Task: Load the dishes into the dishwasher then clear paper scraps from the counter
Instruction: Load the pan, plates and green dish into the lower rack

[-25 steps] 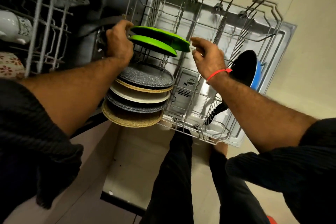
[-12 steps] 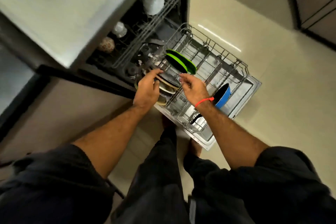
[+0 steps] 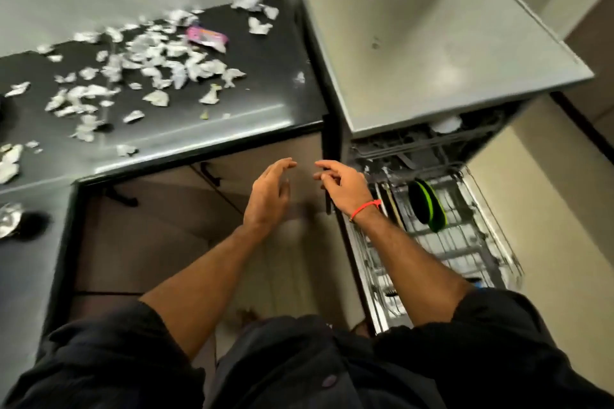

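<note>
Left hand: The left hand [image 3: 268, 196] is raised in front of the cabinet face below the counter, fingers straight and close together, palm turned toward the other hand. It holds nothing and touches nothing.

Right hand: The right hand [image 3: 342, 185] is just beside the left, apart from it, fingers loosely spread and slightly bent, empty. A red wristband [image 3: 364, 208] circles its wrist.

Dishwasher: The dishwasher [image 3: 442, 43] stands at the right end of the counter, its door open and its lower rack [image 3: 465, 242] drawn out over the floor.

Dishes: Green plates [image 3: 428, 204] stand on edge in the lower rack, just right of the right wrist. Other dishes in the rack are largely hidden by the forearm.

Paper scraps: White paper scraps [image 3: 146, 66] lie scattered across the black counter [image 3: 265, 103], thickest toward the back wall, well apart from both hands. The view is blurred there.

Other items: A pink wrapper [image 3: 206, 37] lies among the scraps near the wall. A crumpled foil piece [image 3: 8, 219] sits at the left edge of the frame.
</note>
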Demonstrator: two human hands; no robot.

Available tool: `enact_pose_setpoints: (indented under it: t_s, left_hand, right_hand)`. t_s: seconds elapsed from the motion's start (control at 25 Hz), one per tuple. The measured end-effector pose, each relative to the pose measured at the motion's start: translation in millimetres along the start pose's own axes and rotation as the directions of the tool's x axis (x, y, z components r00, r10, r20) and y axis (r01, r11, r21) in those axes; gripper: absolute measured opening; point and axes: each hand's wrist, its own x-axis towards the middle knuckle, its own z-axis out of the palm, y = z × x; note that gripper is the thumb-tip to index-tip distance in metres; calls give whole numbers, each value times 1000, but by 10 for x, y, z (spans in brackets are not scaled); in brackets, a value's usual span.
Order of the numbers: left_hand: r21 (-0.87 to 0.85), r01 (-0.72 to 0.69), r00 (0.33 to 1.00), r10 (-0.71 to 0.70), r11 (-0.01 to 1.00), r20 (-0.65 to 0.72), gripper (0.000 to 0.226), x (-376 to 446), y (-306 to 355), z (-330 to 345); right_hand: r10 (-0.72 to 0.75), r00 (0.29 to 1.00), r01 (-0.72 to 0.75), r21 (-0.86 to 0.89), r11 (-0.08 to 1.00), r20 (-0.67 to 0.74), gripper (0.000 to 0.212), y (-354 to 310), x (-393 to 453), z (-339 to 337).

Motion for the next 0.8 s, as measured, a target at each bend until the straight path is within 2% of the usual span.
enact_pose_setpoints:
  t_s: [0.12, 0.32, 0.48, 0.64, 0.8]
  left_hand:
    - [-7, 73, 987, -73, 997, -140, 45, -84, -449, -676]
    - [-19, 179, 914, -174, 984, -368, 46, -419, -1274, -1873]
    - [-48, 299, 804, -278, 953, -526, 42, -801, -1973, -2755]
    - [-55, 389, 719, -340, 920, -606, 40, -1211, -2534, -3409]
    - [-133, 447, 616, -412, 885, -671, 40, -1481, -2909, -3871]
  right_hand:
    - [-79, 993, 79, 5, 997, 82, 32, -578, 215, 567]
    - [-162, 963, 148, 79, 986, 217, 31, -1490, 483, 1865]
    - [-210, 917, 171, 141, 975, 339, 29, -2103, 582, 2955]
    - [-227, 872, 186, 135, 973, 434, 30, -2499, 584, 3862]
    - [-232, 842, 206, 106, 973, 486, 29, -2787, 582, 4540]
